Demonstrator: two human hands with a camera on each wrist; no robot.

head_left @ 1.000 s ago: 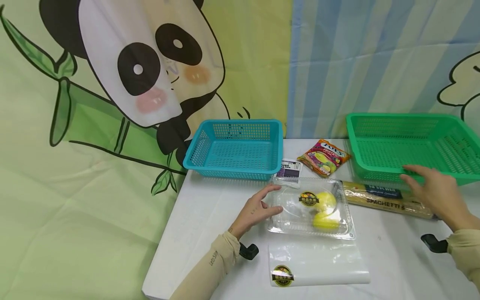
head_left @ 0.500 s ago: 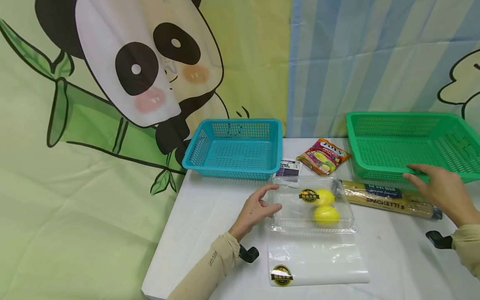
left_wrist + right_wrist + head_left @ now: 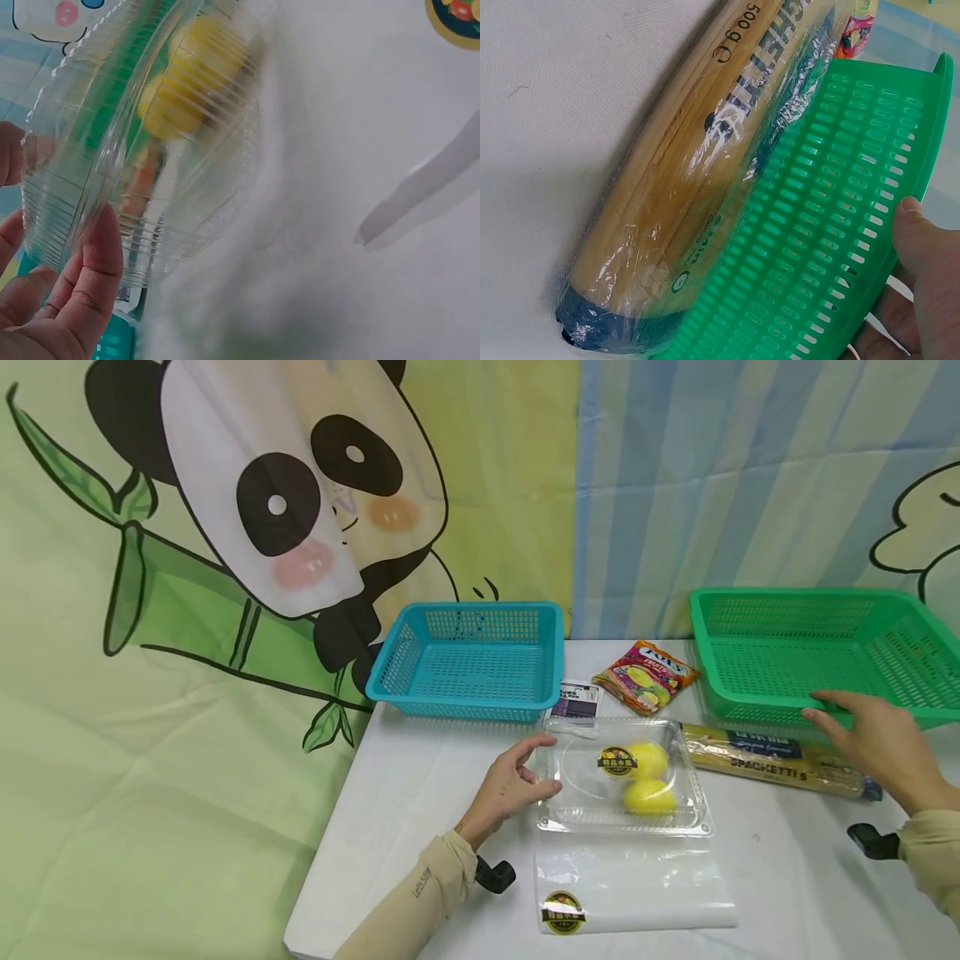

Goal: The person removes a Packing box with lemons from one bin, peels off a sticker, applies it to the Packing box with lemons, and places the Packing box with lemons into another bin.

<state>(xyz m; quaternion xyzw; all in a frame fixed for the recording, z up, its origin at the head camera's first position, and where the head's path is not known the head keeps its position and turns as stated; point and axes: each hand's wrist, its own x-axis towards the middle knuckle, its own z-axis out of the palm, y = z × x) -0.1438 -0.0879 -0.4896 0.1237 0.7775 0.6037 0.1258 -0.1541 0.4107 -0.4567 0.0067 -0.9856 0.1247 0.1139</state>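
Your left hand (image 3: 506, 785) is half curled, with the thumb and index finger well spread from each other, and it holds the left end of the clear container (image 3: 581, 789). This container lies on the tabletop (image 3: 405, 793), just behind the glossy sheet (image 3: 645, 885), and two yellow fruits (image 3: 650, 797) sit together in its right half. Your right hand (image 3: 881, 743) pinches the near rim of the green basket (image 3: 787, 618), with the thumb outside the wall. The spaghetti packet (image 3: 765, 764) lies along this wall; whether its left end touches the container, I cannot tell. Between the green basket and the blue basket (image 3: 480, 672) lies the candy bag (image 3: 645, 677).
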